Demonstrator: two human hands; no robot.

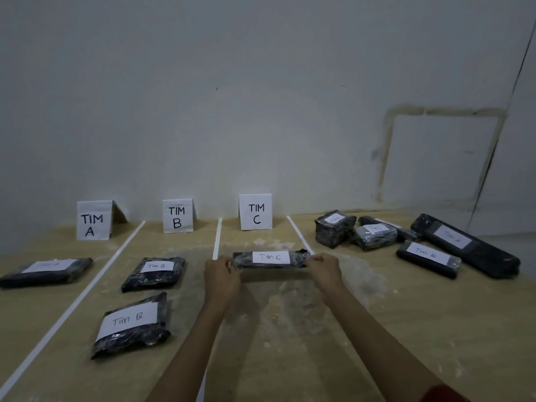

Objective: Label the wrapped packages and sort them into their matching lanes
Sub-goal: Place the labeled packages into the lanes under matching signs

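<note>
My one camera rides on my head, wide-angle, facing forward and down over the table (290, 358) toward the wall (261, 82) at 12 o'clock, near enough that my left hand (222, 278) and right hand (324, 271) reach in from 6 o'clock to the middle of the view.

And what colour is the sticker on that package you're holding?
White, the label on the package, clearest in head view.
</note>
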